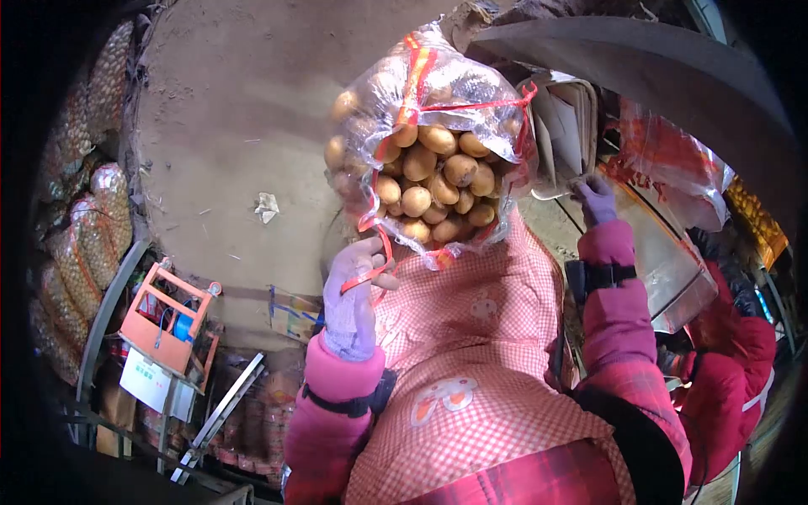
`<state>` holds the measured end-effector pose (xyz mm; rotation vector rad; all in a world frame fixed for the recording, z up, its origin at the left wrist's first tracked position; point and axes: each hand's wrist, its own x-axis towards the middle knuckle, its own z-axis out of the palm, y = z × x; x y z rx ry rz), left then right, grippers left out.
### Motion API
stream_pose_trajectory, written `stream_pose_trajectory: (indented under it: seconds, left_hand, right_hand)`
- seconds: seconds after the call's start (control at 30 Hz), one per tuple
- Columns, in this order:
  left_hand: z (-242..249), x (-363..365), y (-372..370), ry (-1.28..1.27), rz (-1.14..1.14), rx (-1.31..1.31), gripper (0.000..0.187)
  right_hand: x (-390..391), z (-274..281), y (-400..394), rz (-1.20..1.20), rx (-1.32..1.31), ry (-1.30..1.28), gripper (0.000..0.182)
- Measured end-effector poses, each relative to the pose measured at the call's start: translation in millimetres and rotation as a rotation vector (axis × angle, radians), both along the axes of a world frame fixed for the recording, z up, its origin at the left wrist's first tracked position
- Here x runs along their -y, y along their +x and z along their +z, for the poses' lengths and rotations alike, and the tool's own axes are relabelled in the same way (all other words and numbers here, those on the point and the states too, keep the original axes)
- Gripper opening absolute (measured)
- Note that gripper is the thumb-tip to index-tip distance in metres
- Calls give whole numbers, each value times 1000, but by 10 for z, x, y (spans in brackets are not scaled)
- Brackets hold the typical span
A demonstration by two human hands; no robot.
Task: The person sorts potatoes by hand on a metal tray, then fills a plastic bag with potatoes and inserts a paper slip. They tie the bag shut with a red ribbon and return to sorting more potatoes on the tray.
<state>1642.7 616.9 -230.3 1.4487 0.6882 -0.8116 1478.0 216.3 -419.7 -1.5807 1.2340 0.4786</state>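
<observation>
A clear plastic bag of potatoes with red print and red handles sits in front of my chest, bulging and open toward me. My left hand, in a pale purple glove, grips the bag's red handle at its lower left. My right hand, also gloved, reaches out to the right and touches the edge of a stack of flat plastic bags. A red-and-white checked apron covers my front below the bag.
Filled potato bags are piled along the left. An orange frame with a white label stands at lower left on a metal rack. The dirt floor holds a paper scrap. A person in a red jacket is at right.
</observation>
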Motion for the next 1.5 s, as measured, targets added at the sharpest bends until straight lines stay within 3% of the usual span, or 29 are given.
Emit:
stream_pose_trajectory:
  seconds: [0.07,0.13,0.2,0.27,0.3,0.33,0.37,0.4,0.47,0.53,0.63,0.67,0.7,0.73,0.8,0.87,0.97,1.03,1.1,1.13,1.23,1.33,1.4,1.5]
  left_hand:
    - [43,-110,31,-41,-21,-32,46]
    - [130,-132,50,-14,-85,-66,43]
    - [101,-135,-12,-64,-92,22,41]
    - [-79,-127,13,-99,-99,120,39]
    - [-163,-150,16,-49,-121,-56,35]
    - [-219,-183,-15,10,-145,-243,31]
    - [-193,-118,-129,41,-148,-95,25]
    - [-249,-186,-203,58,-150,-114,25]
    - [-405,-241,-252,-77,43,-284,23]
    - [-491,-185,-218,-137,181,-379,22]
    - [-512,-229,-262,-99,95,-310,25]
    - [-507,-274,-290,-118,123,-304,29]
    - [-457,-264,-262,-57,-9,-233,32]
    - [-420,-247,-238,2,-139,-155,35]
    - [-384,-244,-224,-31,-179,-131,43]
    - [-236,-137,-156,16,-98,-160,48]
    - [-65,-103,-96,12,-168,-23,49]
    - [-44,-155,-104,-81,-93,-4,43]
    - [80,-105,-21,-29,-96,-34,41]
    - [152,-89,-13,29,-101,-91,39]
    - [257,-92,-17,-17,-86,-38,35]
    - [296,-121,-14,-16,-72,-24,30]
    - [269,-141,-51,-48,-29,-41,30]
    - [352,-159,-2,-59,3,-73,33]
  right_hand:
    - [-78,222,61,-202,116,45,12]
    - [-81,105,-162,-126,52,7,18]
    - [-91,18,-105,18,-127,-109,36]
    - [-40,-538,-244,126,76,-66,72]
    - [-26,-806,-277,124,73,-63,72]
    - [-5,-1090,-333,371,21,-259,84]
    - [27,-1331,-380,622,-34,-444,96]
    - [143,-1570,-381,525,-75,-196,107]
    - [75,-1592,-116,695,-286,-322,83]
    - [57,-1619,-20,578,-275,-276,76]
    - [-16,-1408,-80,223,-261,-167,58]
    - [-23,-1228,-49,141,-226,-167,42]
    - [-38,-1034,-1,60,-189,-167,26]
    - [-58,-837,-30,63,-178,-184,26]
    - [-101,-435,-97,-73,142,-181,21]
    - [-148,71,7,-106,146,-164,20]
    - [-229,494,120,-197,148,-187,22]
    - [-175,563,212,-250,169,-231,26]
    - [-12,536,238,-70,-188,-324,41]
    - [39,529,220,-72,-181,-325,41]
    - [328,490,218,124,-423,-377,64]
    - [356,836,213,81,-381,-424,67]
    - [652,758,-117,129,-386,-381,72]
    - [664,1005,-388,74,-389,-456,61]
